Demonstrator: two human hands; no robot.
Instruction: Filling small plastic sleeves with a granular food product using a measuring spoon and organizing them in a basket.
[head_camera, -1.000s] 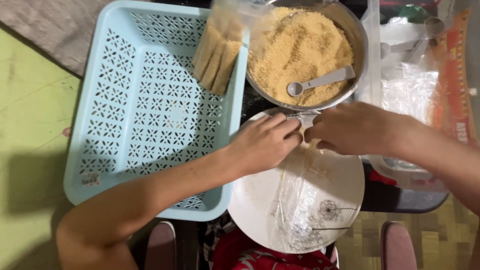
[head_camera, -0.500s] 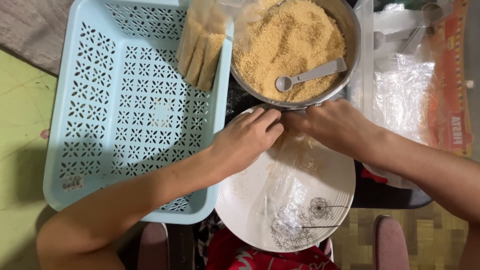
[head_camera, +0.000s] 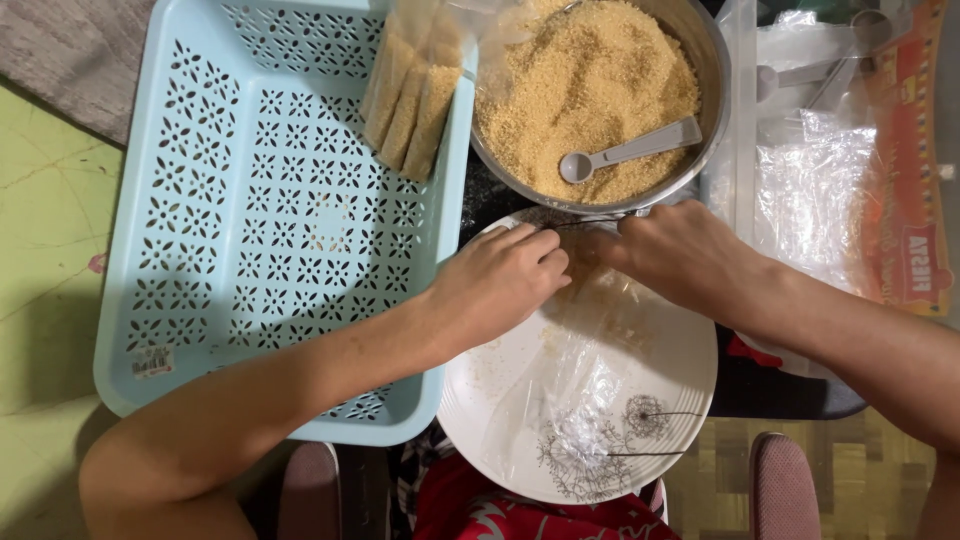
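Both your left hand (head_camera: 497, 285) and right hand (head_camera: 680, 255) pinch the clear plastic bag's (head_camera: 590, 370) mouth; flimsy, slippery film, so grip its rim over the white round plate (head_camera: 480, 400).

A bag (head_camera: 575, 390) lies on the plate (head_camera: 480, 400). The bowl (head_camera: 712, 60) sits behind it, holding a spoon (head_camera: 630, 152). The basket (head_camera: 270, 220) lies left.

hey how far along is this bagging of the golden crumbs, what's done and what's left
Done: one filled clear packet leans on the rim of the light blue basket. In hand: the left hand and right hand meet at the top of a clear plastic bag lying on the white plate; it looks barely filled. Left: the steel bowl holds plenty of crumbs, with a grey scoop resting in them.
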